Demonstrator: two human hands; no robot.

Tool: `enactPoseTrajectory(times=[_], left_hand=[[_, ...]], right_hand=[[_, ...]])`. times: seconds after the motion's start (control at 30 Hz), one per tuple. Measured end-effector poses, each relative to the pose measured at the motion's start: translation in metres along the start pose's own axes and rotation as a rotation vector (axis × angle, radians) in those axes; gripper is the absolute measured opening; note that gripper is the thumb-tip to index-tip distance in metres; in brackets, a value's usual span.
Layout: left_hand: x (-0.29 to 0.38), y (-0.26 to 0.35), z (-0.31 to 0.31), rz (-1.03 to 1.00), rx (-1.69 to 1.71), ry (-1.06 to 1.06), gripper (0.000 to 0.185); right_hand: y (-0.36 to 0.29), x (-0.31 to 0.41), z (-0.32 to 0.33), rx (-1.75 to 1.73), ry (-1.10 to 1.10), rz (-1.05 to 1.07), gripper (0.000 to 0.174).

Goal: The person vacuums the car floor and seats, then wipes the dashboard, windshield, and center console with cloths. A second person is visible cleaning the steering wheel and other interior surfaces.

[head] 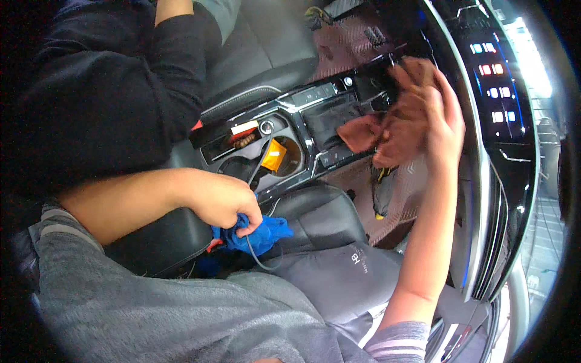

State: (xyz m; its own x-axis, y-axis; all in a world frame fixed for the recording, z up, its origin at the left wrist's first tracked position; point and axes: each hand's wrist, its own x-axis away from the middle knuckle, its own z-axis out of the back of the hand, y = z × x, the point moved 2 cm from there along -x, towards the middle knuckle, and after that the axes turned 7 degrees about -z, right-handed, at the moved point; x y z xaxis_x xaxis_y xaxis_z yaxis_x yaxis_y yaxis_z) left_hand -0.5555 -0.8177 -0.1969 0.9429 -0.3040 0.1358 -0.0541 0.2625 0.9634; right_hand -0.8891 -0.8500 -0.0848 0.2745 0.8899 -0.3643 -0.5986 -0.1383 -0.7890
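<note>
Bent over the near seat's edge, my left hand (229, 204) grips a bunched blue cloth (263, 233), and a thin grey cable (258, 258) runs by its fingers. My right hand (440, 115) is at the front of the centre console (308, 152), below the dashboard. It holds a crumpled brown cloth (404, 127), whose loose folds hang over the console's front end. Part of that hand's fingers is hidden by the cloth. In a cup holder of the console is a small yellow packet (274, 154), beside the cable.
A person in a black sleeve (109, 100) is at the upper left, by the far black seat (258, 41). The dashboard screen (497, 86) stands along the right. A black-and-yellow item (382, 193) lies near the floor mat (408, 186). Grey trousers cover my lap.
</note>
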Motion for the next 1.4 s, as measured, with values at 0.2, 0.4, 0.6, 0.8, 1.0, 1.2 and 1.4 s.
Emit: enactPoseTrajectory(times=[0.2, 0.4, 0.6, 0.8, 1.0, 1.2, 1.4], left_hand=[[0.0, 0.005, 0.003, -0.06, -0.007, 0.012, 0.021], [-0.001, 0.004, -0.002, -0.068, -0.053, 0.017, 0.021], [0.0, 0.009, 0.0, -0.044, -0.035, -0.005, 0.021], [0.0, 0.008, -0.002, -0.042, -0.015, 0.013, 0.019], [0.0, 0.014, 0.002, -0.073, -0.058, -0.022, 0.021], [0.0, 0.015, 0.001, -0.179, 0.142, -0.025, 0.021], [-0.005, 0.052, -0.066, -0.444, 0.475, -0.514, 0.019]], right_hand=[[0.003, -0.026, -0.083, 1.274, -0.262, -0.214, 0.04], [0.027, -0.081, -0.118, 0.759, -0.22, -0.047, 0.041], [0.047, 0.027, -0.179, 0.766, -0.325, -0.003, 0.035], [0.016, 0.066, -0.182, 1.122, -0.491, 0.503, 0.018], [0.076, -0.011, -0.158, 1.377, -0.363, 0.316, 0.024], [0.035, 0.067, -0.165, 1.12, -0.391, 0.592, 0.028], [-0.045, 0.107, -0.044, 1.044, -0.16, 0.193, 0.023]])
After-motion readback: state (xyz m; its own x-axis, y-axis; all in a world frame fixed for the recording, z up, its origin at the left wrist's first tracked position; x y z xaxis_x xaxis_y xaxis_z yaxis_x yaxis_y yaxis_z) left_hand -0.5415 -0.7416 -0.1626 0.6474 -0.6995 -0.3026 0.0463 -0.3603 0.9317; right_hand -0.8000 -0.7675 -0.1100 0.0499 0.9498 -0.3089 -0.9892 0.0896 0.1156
